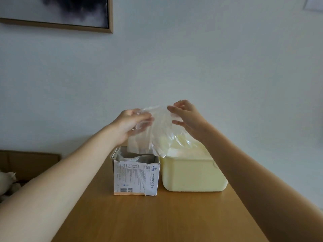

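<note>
The clear plastic (160,126) is thin, see-through and crinkly. It hangs in soft folds in the middle of the frame, and yellow shows through its lower part.

At the bottom is the brown wooden counter (157,220). On it stands a torn white glove box (136,177) with its top open. A pale yellow tub (192,173) stands just beside it on the right. The plastic's low end hangs over both and hides part of the tub's top. A brown cardboard box (29,163) sits at the left edge, and a framed dark picture (70,13) hangs in the upper left.

The plastic is up in the air between the hands. The left hand (129,124) grips its left side with curled fingers. The right hand (187,117) has fingertips on its right edge, but I cannot tell if they pinch it
</note>
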`<state>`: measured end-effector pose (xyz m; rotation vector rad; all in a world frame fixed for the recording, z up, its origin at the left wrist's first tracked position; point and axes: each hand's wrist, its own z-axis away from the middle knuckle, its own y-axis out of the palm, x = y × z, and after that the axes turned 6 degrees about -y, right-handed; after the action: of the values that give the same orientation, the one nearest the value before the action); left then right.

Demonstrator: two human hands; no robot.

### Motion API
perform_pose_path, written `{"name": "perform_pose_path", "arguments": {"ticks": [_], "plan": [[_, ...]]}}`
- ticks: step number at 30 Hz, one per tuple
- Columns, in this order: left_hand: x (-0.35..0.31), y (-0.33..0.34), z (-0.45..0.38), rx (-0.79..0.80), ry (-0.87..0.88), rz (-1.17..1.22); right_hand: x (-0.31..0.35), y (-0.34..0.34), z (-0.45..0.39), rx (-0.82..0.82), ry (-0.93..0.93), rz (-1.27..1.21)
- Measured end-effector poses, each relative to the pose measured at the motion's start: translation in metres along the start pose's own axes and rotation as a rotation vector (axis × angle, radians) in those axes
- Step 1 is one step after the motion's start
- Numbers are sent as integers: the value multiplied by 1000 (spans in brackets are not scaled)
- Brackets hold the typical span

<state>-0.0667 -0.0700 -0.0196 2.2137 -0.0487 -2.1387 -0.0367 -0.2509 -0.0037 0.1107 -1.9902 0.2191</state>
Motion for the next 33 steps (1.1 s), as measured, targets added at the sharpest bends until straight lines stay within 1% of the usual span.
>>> {"name": "perform_pose_path", "arguments": {"ticks": [2,4,5,7,8,10,13,15,17,18,19,20,21,22,23,24,26,27,28,29,30,33], "plan": [[-3,4,2,24,18,111,-4,-10,3,38,146,-48],[-5,11,4,22,31,217,-10,-17,10,160,297,-41],[-6,14,4,-4,40,280,-14,-17,16,214,360,-66],[-7,25,4,-74,70,420,-20,-13,23,253,399,-171],[-7,30,4,-108,79,474,-23,-7,24,233,387,-230],[-6,38,2,-161,96,536,-24,3,20,121,350,-361],[-2,37,-4,-238,110,620,-24,3,5,-115,329,-641],[2,27,-6,-306,98,624,-22,-5,-4,-325,304,-745],[9,14,-6,-385,55,571,-17,-18,-8,-552,268,-698],[11,7,-7,-430,35,516,-13,-23,-7,-607,250,-614],[13,1,-8,-478,26,434,-10,-27,-5,-608,229,-480],[12,-3,-9,-523,40,333,-7,-29,-4,-557,200,-302],[9,-4,-11,-539,87,230,-4,-30,-2,-462,151,-124],[3,-1,-11,-506,149,140,-2,-30,0,-335,91,20],[-5,5,-11,-422,201,75,1,-28,2,-195,41,126],[-13,14,-9,-290,223,36,5,-26,3,-69,2,209],[-26,32,-2,44,155,-33,16,-20,4,127,-69,347],[-29,39,2,194,97,-90,20,-17,4,183,-101,390],[-29,44,3,298,50,-147,23,-15,4,210,-133,417],[-28,46,4,350,25,-187,26,-14,5,220,-164,431],[-24,47,4,358,11,-217,27,-15,6,222,-189,437],[-9,42,1,292,-42,-362,26,-23,8,181,-221,424]]}}
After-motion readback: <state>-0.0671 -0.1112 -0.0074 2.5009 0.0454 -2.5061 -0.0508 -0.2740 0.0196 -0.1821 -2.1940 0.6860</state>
